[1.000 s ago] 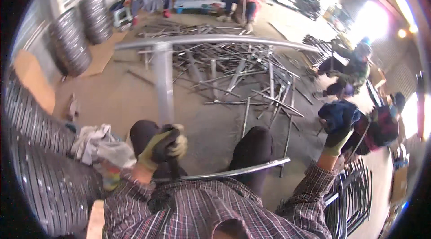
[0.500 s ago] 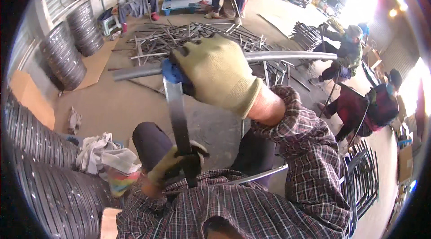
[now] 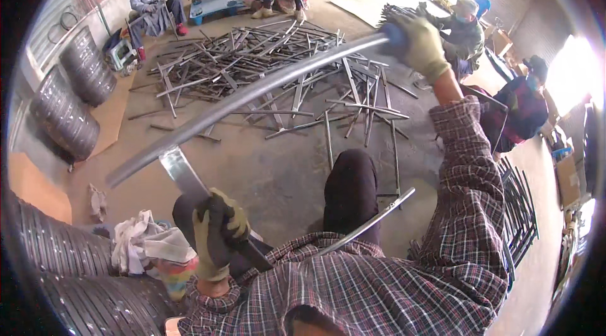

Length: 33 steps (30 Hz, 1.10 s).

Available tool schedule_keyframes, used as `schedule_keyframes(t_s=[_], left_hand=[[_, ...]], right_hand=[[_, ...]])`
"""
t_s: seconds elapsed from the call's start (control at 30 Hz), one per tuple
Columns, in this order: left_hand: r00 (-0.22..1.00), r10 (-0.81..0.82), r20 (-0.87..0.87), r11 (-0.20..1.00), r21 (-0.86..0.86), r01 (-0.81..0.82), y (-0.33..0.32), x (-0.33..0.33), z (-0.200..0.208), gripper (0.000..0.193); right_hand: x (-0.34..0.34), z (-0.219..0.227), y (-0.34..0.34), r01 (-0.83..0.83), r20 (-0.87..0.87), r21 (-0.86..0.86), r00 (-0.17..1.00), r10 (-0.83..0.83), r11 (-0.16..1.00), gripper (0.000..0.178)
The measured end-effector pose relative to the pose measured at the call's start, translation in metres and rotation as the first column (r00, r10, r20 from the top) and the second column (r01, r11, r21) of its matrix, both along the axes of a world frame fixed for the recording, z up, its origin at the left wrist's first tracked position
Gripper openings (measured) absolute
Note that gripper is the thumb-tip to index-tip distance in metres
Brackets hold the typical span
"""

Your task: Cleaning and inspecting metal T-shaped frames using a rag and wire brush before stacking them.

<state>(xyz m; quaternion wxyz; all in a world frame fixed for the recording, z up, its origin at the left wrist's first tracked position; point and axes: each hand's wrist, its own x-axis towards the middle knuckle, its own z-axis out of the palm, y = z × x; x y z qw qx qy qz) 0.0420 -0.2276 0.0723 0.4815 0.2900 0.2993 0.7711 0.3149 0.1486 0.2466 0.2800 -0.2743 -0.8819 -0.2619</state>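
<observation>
A metal frame is in my hands: a long curved grey tube (image 3: 252, 97), a flat bar (image 3: 178, 170) joined to it, and a second, thinner tube (image 3: 375, 217) lying across my lap. My left hand (image 3: 214, 228), in a yellow-and-dark work glove, is closed round the flat bar below its joint with the upper tube. My right hand (image 3: 424, 48), gloved alike and smeared by motion, is closed at the far right end of the upper tube. A blue wad (image 3: 394, 34) shows between its fingers and the tube; its kind is unclear.
A wide heap of metal frames (image 3: 252, 71) covers the floor ahead. Dark bundled strips (image 3: 101, 301) stand close by my left, with a whitish cloth (image 3: 148, 241) beside them. Stacked frames (image 3: 521, 210) lie at my right. Several co-workers sit around the heap.
My right hand has moved from the joint out along the upper tube to its right end, with the blue wad. The frame has tilted, and my left hand has shifted up and left.
</observation>
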Motion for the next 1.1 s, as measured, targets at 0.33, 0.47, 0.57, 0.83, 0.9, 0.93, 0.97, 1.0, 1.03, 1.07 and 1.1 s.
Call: schedule_keyframes(t_s=[0.33,0.47,0.57,0.83,0.9,0.93,0.97,1.0,1.03,1.07,1.1], left_hand=[[0.974,-0.143,-0.178,0.989,-0.068,0.133,0.028,0.002,-0.006,0.03],[0.981,-0.138,-0.136,0.99,-0.002,0.139,0.045,0.023,0.005,0.026],[0.995,-0.094,-0.044,0.995,-0.041,0.092,0.033,0.026,0.005,0.026],[0.998,-0.067,0.003,0.998,0.003,0.067,0.01,0.005,-0.006,0.029],[0.989,-0.037,-0.144,0.999,-0.033,0.033,0.009,0.008,-0.001,0.029],[0.989,-0.022,-0.149,0.998,-0.056,0.013,0.007,0.008,-0.002,0.029],[0.987,0.001,-0.159,0.997,-0.074,-0.013,0.006,0.006,-0.002,0.029],[0.987,0.01,-0.158,0.997,-0.069,-0.022,0.007,0.007,-0.003,0.029],[0.991,0.013,-0.136,0.998,-0.052,-0.02,0.007,0.007,-0.004,0.029],[0.993,0.015,-0.116,0.999,-0.034,-0.019,0.009,0.008,-0.004,0.028],[0.993,0.016,-0.117,0.999,-0.043,-0.021,0.007,0.009,-0.005,0.028]], right_hand=[[-0.078,-0.036,-0.069,-0.469,0.037,0.052,0.883,0.467,0.882,0.03],[-0.171,-0.045,-0.184,-0.623,0.103,0.154,0.782,0.614,0.767,0.026],[-0.164,-0.039,-0.164,-0.712,0.019,0.231,0.684,0.729,0.662,0.02],[0.0,-0.018,0.021,-0.093,0.047,0.242,0.995,0.084,0.966,0.041],[0.036,-0.012,0.049,-0.077,0.004,0.187,0.997,0.078,0.979,0.046],[0.048,-0.003,0.049,-0.002,0.0,0.099,1.0,0.002,0.995,0.049],[0.054,-0.008,0.048,-0.081,-0.182,-0.048,0.981,0.071,0.996,0.048],[0.054,-0.007,0.042,-0.106,-0.191,0.007,0.976,0.105,0.994,0.043],[0.056,-0.008,0.049,-0.117,-0.252,-0.05,0.962,0.101,0.992,0.041],[0.059,-0.011,0.059,-0.133,-0.313,-0.107,0.945,0.094,0.985,0.039],[0.058,-0.012,0.062,-0.199,-0.364,-0.15,0.922,0.133,0.968,0.035]])
